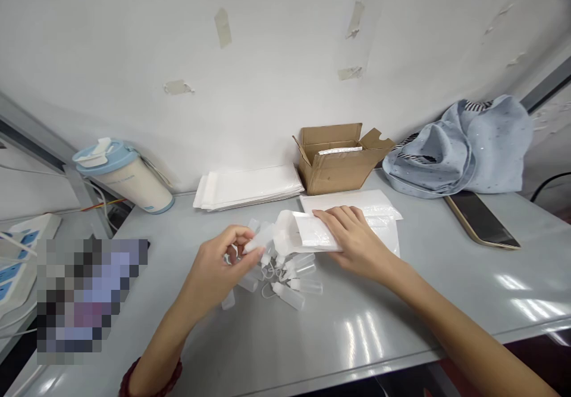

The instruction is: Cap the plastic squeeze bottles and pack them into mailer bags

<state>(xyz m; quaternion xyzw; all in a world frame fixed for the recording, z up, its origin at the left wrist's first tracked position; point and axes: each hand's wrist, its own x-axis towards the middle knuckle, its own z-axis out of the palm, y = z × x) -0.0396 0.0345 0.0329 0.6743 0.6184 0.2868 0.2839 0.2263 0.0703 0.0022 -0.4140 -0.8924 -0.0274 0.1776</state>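
Note:
My left hand is closed, with thumb and fingers pinching a small translucent plastic bottle. The bottle is at the open end of a white bubble mailer. My right hand grips that mailer from above, fingers bent over its upper side. What lies inside the mailer is hidden. Under and beside my left hand, several more small squeeze bottles with white tops and thin loops lie in a loose heap on the grey table.
Behind are a stack of white mailers, an open cardboard box and another bubble mailer. A tumbler leans at left, near a power strip and a pixelated object. A phone and light-blue cloth bag lie right.

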